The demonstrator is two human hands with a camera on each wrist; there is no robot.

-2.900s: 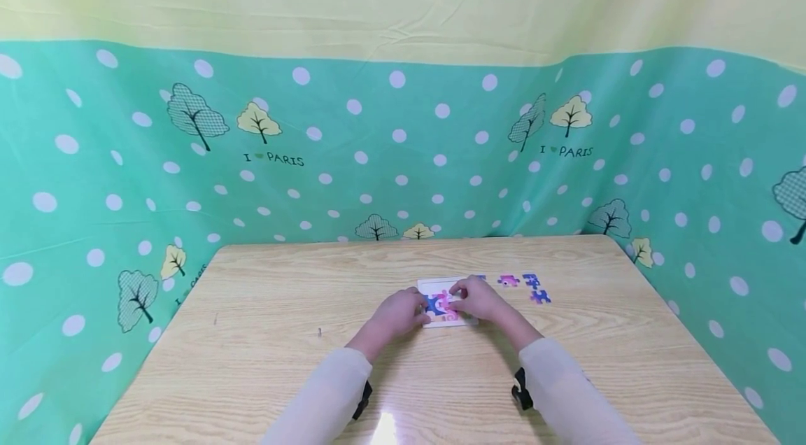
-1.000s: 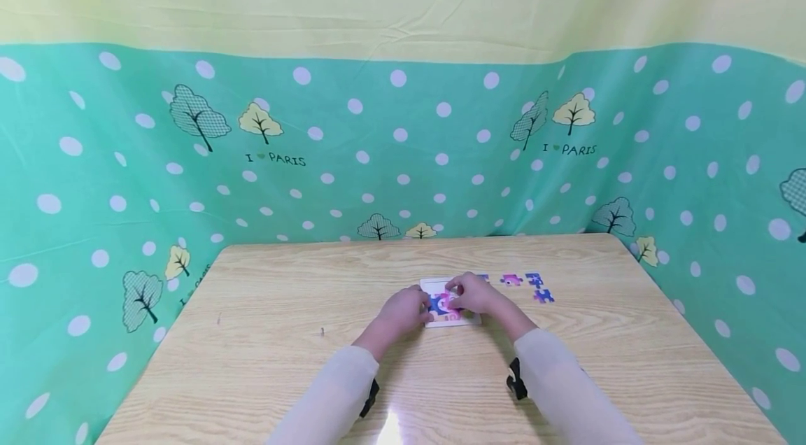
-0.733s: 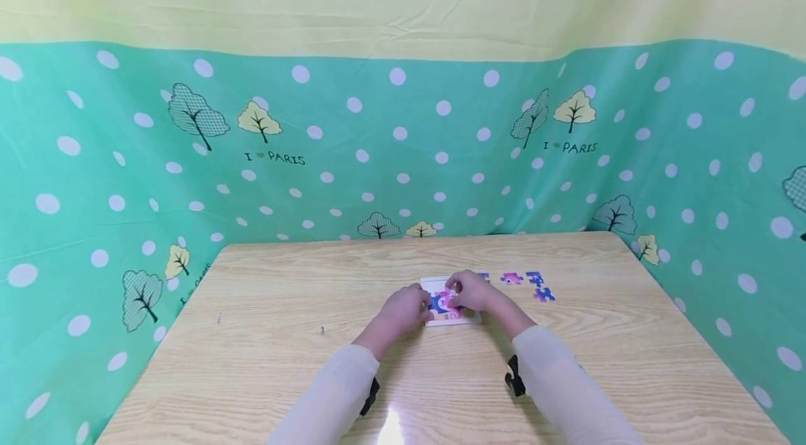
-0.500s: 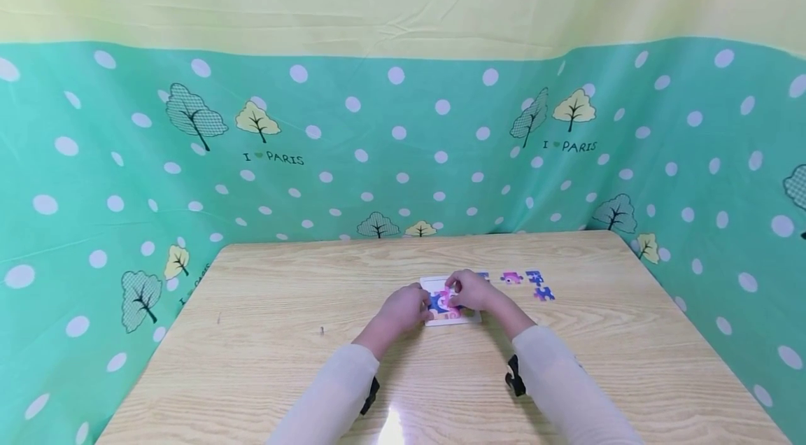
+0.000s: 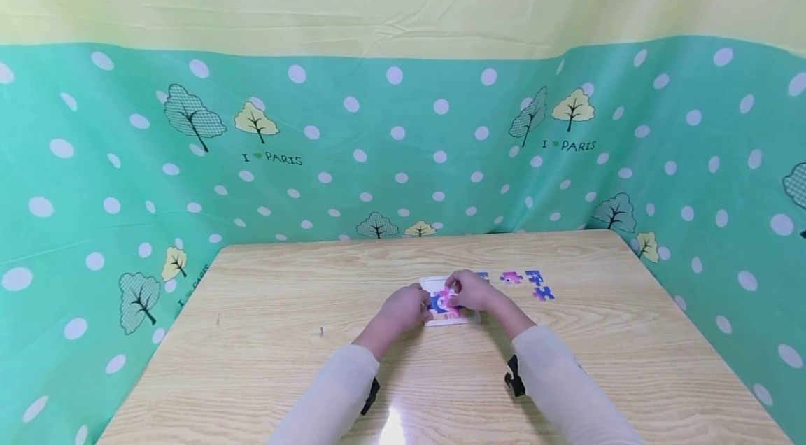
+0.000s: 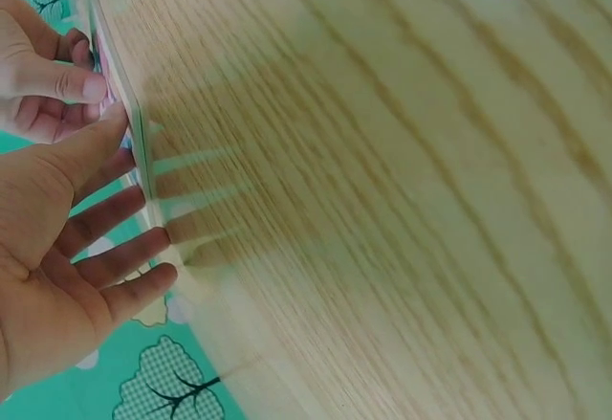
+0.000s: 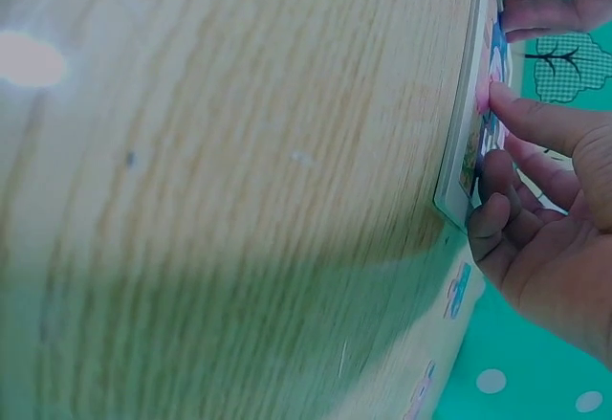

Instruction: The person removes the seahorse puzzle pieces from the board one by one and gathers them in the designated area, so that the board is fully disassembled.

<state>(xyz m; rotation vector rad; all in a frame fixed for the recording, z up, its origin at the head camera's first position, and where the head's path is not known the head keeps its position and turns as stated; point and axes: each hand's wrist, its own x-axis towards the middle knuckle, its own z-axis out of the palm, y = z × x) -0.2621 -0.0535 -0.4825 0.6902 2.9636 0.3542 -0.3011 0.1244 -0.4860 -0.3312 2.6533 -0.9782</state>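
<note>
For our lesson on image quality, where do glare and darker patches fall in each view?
Head: white glare on the near table, soft shadow below the left hand; left wrist: glare top right, greenish streaks beside fingertips; right wrist: glare upper left, greenish darker patch below.

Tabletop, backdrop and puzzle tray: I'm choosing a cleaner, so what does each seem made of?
Tabletop: probably wood or wood-look laminate, glossy, with pale grain and a bright reflection. Backdrop: likely printed fabric, fairly matte, given its creases and soft folds. Puzzle tray: perhaps card or plastic; its pale, smooth rim leaves it open.
</note>
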